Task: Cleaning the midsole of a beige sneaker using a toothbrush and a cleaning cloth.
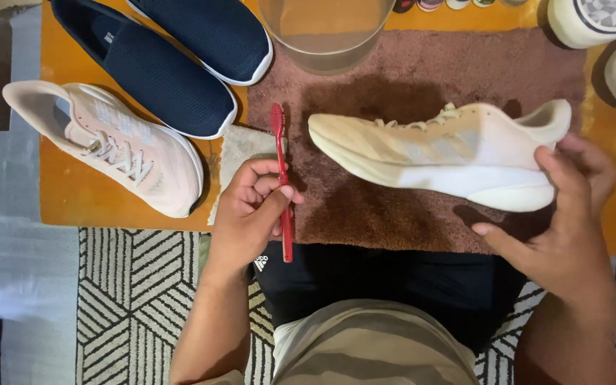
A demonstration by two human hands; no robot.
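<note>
Over on the far left of the orange worktop [65, 199], a pale pink shoe [112, 146] is lying on its own, and just beside it a pair of navy slip-ons [172, 60] is sitting, one of them overlapping the edge of the brown mat [393, 214]. Moving right, the person's left hand [251, 214] is hovering over the near edge of the mat, its fingers [269, 187] curling closed around the handle of a red toothbrush [281, 178]; the bristle end is pointing away from the person and is resting apart from the shoe, not touching it. Behind, a clear tub of cloudy water [326, 36] is standing at the mat's far edge. Further right, the white running shoe [443, 153] is being held on its side just over the mat, toe toward the brush, with the right hand [565, 228] gripping it at the heel, thumb pressing the sole. At the far right corner, two white shoes with a grey pattern [607, 36] are waiting. To my eye the scrubbing is pausing between strokes: the brush is lifted off, and the next move is calling for a dip in the tub or bringing the bristles across to the shoe's side while the heel grip is keeping it steady
</note>
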